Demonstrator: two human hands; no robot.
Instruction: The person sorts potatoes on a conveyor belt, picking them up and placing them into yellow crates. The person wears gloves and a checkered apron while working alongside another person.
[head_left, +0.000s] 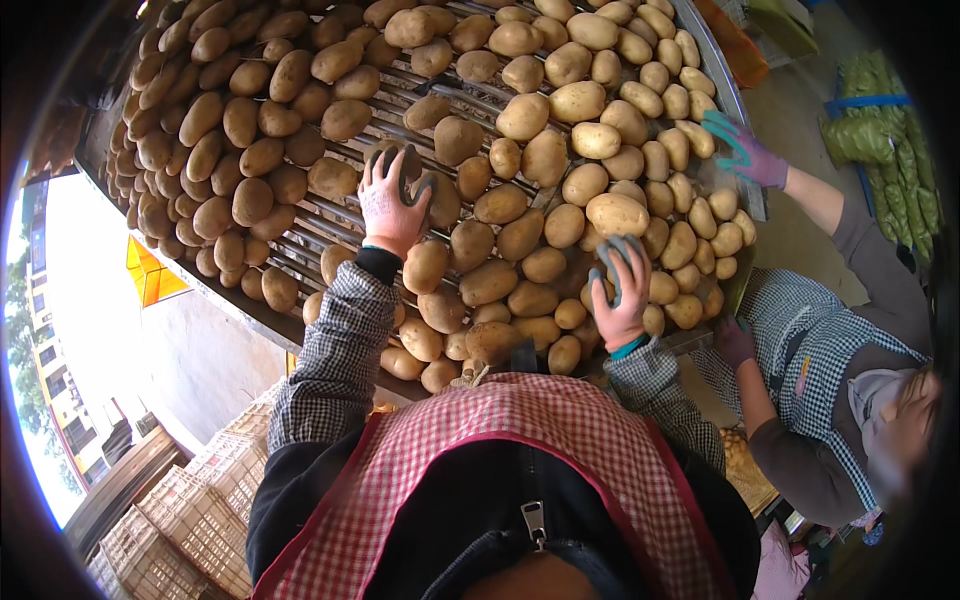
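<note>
Many potatoes (487, 280) lie over a slatted metal sorting table (330, 217), its bars showing in the middle. My left hand (394, 202), in a pink glove with grey fingertips, rests with spread fingers on a potato among others near the bare bars; its fingertips partly hide that potato. At the near right, my right hand (624, 289), gloved the same way, has bent fingers over the potatoes, just below a large pale potato (617, 215). Whether it grips one cannot be told.
A co-worker in a checked apron (802, 330) stands at the right, one gloved hand (750, 154) over the table's right edge. Plastic crates (176, 525) are stacked at lower left. Filled green net sacks (892, 150) lie at upper right. The table has a raised metal rim (724, 67).
</note>
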